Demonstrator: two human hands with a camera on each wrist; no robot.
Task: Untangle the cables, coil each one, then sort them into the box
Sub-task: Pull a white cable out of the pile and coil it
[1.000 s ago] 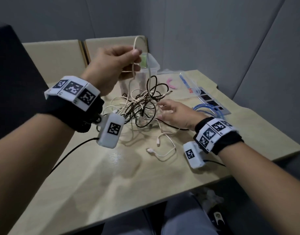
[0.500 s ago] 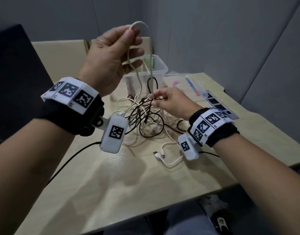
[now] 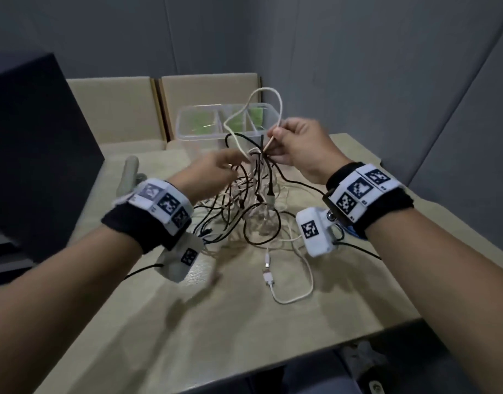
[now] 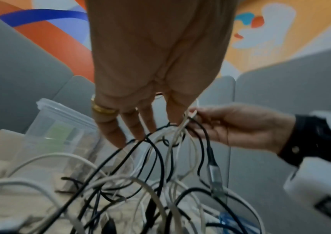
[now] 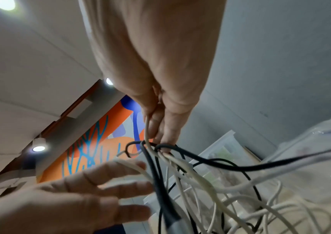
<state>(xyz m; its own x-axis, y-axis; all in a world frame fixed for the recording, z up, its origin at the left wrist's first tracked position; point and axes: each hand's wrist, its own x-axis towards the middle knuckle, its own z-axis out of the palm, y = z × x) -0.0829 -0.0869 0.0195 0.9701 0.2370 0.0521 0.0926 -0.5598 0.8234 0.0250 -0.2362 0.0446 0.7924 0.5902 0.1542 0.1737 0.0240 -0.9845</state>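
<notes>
A tangle of black and white cables point(image 3: 253, 206) lies in the middle of the table, partly lifted. My right hand point(image 3: 273, 137) pinches a white cable point(image 3: 268, 91) whose loop rises above the clear compartmented box point(image 3: 199, 112). Black strands hang over the same fingers point(image 5: 160, 126). My left hand point(image 3: 230, 166), blurred, reaches into the top of the tangle with straight fingers point(image 4: 138, 126) that touch the strands and grip nothing. In the right wrist view the left hand point(image 5: 130, 182) is spread open beside the hanging cables point(image 5: 180, 174). The box point(image 4: 60, 114) stands just behind the tangle.
A loose white cable point(image 3: 290, 300) with connectors lies nearer me on the beige table point(image 3: 244, 351). A blue cable point(image 3: 352, 233) peeks out under my right wrist. A dark panel point(image 3: 31, 143) stands at the left, a grey object point(image 3: 129, 177) beside it, chairs point(image 3: 207, 92) behind.
The white loop passed from my left hand to my right, which rose from the tangle to pinch it. My left hand let go and dropped into the cables.
</notes>
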